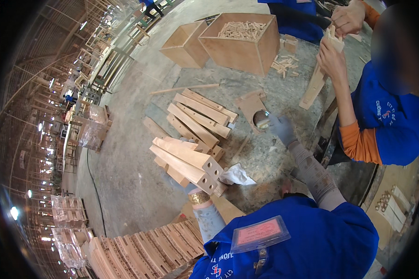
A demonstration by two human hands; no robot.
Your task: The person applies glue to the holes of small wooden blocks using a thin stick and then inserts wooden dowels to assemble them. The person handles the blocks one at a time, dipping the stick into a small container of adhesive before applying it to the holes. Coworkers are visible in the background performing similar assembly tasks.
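My left hand (189,188), gloved and mostly hidden, holds a bundle of square wooden legs (184,159) from beneath. Their near ends show round drilled holes. My right hand (282,129), in a grey glove, is at the rim of a round tin (260,119) with something pale inside. Its fingers look closed, but what they grip is too small to make out. Under the tin lies a brown, stained board (252,103). Just beyond the bundle, more wooden pieces (200,116) lie in a loose pile. A crumpled white cloth (237,175) rests beside the held legs.
At the far side stand two wooden boxes, one empty-looking (184,44) and one (237,51) filled with dowels. Loose dowels (286,65) lie beside them. A co-worker's hands (333,53) hold a wooden piece at right. Stacked slotted parts (144,251) sit at lower left.
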